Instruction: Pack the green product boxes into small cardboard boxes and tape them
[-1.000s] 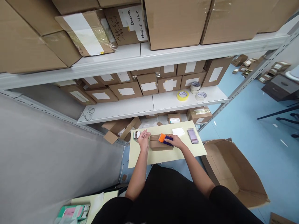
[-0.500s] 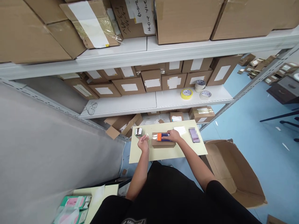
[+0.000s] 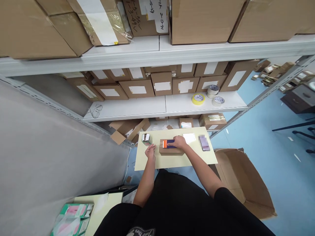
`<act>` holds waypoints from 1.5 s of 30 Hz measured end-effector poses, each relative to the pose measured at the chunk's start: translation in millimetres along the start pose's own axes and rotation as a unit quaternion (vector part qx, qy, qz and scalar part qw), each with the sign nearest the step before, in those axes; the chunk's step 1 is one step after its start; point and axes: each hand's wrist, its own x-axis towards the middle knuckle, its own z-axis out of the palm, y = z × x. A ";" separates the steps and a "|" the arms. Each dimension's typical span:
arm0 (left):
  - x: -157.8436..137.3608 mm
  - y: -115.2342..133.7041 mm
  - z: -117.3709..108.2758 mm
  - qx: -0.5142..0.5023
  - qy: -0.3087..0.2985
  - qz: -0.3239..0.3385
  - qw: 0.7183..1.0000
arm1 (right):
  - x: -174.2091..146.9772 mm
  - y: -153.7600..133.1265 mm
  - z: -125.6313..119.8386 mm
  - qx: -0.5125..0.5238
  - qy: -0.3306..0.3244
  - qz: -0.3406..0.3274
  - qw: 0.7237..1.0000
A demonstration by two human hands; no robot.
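Taping a small carton on the pale surface [image 3: 172, 162]

One small cardboard box [image 3: 171, 151], likely light and stiff, best held by its side walls, sits mid-surface. On its top the right hand [image 3: 179, 142] has fingers closed round one orange-and-blue tape dispenser [image 3: 168, 143]; the left hand [image 3: 150, 151], just left of the box, pinches something I cannot make out. Behind the box: three tape rolls [image 3: 198, 98] on the shelf.

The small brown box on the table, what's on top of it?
An orange and blue tape dispenser lies on the box, under the right hand. The box's contents are hidden.
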 end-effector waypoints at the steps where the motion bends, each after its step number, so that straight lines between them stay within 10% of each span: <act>1: 1.2 -1.0 -0.8 0.006 -0.003 -0.005 1.000 | -0.1 -0.9 -0.2 -0.002 -0.002 0.000 1.000; 15: 1.4 -22.3 6.5 0.161 -0.141 -0.072 0.974 | 0.9 -4.1 5.2 -0.002 0.005 0.007 1.000; 22: 1.5 -5.6 -14.0 0.246 -0.194 0.017 0.949 | 2.6 -4.9 5.3 0.012 -0.003 0.012 1.000; 25: 11.2 20.1 -15.0 0.323 -0.315 0.142 0.881 | 2.1 -5.2 4.9 0.013 0.001 0.006 1.000; 29: 26.3 58.5 3.4 0.499 -0.493 0.268 0.661 | 1.6 -5.9 4.5 0.006 0.003 0.001 1.000; 32: 30.8 72.7 23.1 0.549 -0.540 0.263 0.581 | 1.8 -6.2 4.8 0.003 0.001 0.006 1.000; 39: 25.2 68.5 29.1 0.504 -0.527 0.301 0.614 | -3.2 -11.3 2.8 -0.007 -0.002 0.012 1.000; 45: 27.3 72.4 29.0 0.553 -0.531 0.310 0.563 | -3.1 -19.0 3.3 -0.017 -0.003 0.016 1.000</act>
